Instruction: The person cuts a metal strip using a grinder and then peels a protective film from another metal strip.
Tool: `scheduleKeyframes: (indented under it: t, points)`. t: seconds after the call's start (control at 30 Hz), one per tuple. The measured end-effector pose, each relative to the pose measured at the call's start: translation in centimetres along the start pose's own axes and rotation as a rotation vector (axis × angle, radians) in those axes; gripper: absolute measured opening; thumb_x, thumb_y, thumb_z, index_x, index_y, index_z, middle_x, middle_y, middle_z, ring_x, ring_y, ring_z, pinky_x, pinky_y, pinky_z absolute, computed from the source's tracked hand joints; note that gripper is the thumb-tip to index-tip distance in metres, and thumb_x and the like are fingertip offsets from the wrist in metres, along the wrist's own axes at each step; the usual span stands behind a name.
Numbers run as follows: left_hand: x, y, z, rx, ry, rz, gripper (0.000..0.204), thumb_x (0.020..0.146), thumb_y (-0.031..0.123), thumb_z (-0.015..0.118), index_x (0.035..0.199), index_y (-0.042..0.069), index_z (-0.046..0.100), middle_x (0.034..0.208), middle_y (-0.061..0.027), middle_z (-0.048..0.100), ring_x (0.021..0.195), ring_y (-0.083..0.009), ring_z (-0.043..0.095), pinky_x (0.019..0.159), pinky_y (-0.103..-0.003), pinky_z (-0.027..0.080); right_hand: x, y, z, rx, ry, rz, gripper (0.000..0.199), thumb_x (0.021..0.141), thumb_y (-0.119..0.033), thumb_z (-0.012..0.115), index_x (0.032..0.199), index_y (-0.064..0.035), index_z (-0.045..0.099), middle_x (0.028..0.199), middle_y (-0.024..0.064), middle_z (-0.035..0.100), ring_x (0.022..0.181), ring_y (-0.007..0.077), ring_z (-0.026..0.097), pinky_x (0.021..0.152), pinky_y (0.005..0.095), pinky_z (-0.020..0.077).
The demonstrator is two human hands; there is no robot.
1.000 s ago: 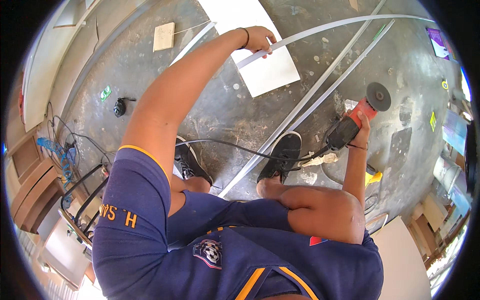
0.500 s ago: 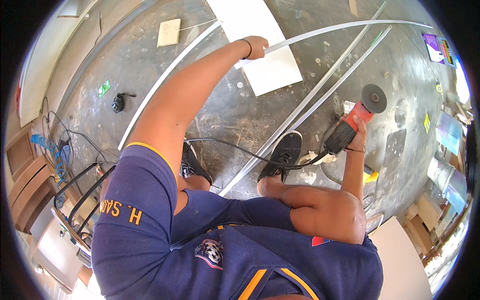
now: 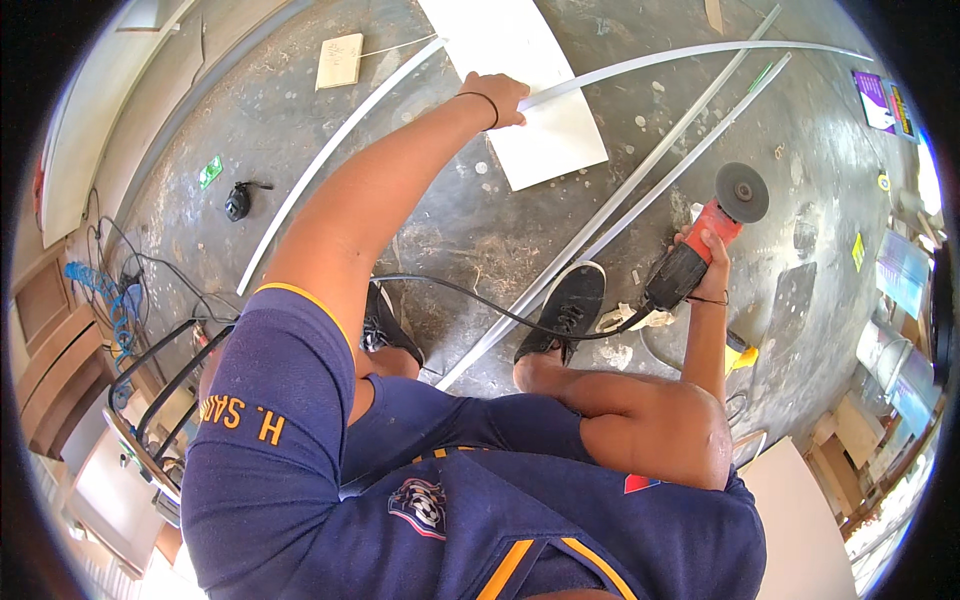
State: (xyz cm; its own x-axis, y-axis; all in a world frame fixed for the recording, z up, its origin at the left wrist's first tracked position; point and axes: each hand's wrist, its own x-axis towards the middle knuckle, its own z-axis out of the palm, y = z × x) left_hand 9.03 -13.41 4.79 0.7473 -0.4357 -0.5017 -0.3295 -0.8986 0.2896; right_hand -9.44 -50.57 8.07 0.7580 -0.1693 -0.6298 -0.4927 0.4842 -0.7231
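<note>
Navy short-sleeved jersey (image 3: pixel 480 492), yellow cuff trim (image 3: pixel 326 309), yellow sleeve lettering (image 3: pixel 243 422), football crest (image 3: pixel 419 506), navy shorts (image 3: pixel 500 418), black lace-up sneakers (image 3: pixel 575 305) with whitish sole edges (image 3: pixel 592 266), thin dark wristbands (image 3: pixel 489 108).

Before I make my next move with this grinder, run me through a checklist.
1. Right hand around the grinder: ok, fingers wrapped on its body.
2. Left hand on the pale strip: ok, holding it.
3. Disc shielded: not ok, no guard visible around its edge.
4. Cord clear of the right shoe: not ok, it crosses the shoe in this view.
5. Hands gloved: not ok, both bare.
6. Disc stopped: cannot tell.
</note>
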Motion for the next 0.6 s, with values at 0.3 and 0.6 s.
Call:
scheduleKeyframes:
  t: [0.3, 0.6]
  points:
    - [2.0, 1.1, 1.3, -0.761, -0.389, 0.062, 0.033, 0.077, 0.025, 0.068, 0.102, 0.006, 0.059, 0.088, -0.0104, 0.065, 0.08, -0.0193, 0.064, 0.07, -0.036, 0.052, -0.9, -0.3, -0.9, 0.024, 0.061, 0.011, 0.033, 0.077, -0.023, 0.062, 0.1, -0.0013, 0.053, 0.088, 0.0126, 0.06, 0.076, 0.0253, 0.062, 0.066, 0.0386, 0.0542]
    - [0.3, 5.7, -1.4, -0.788, -0.42, 0.114, 0.026, 0.079, 0.013, 0.068, 0.074, 0.004, 0.044, 0.079, -0.0105, 0.064, 0.066, -0.0179, 0.068, 0.055, -0.032, 0.055, -1.6, -0.6, -1.6, 0.086, 0.069, -0.001, 0.043, 0.075, -0.034, 0.062, 0.093, 0.0039, 0.053, 0.08, 0.0168, 0.06, 0.071, 0.0279, 0.061, 0.067, 0.0373, 0.0525]
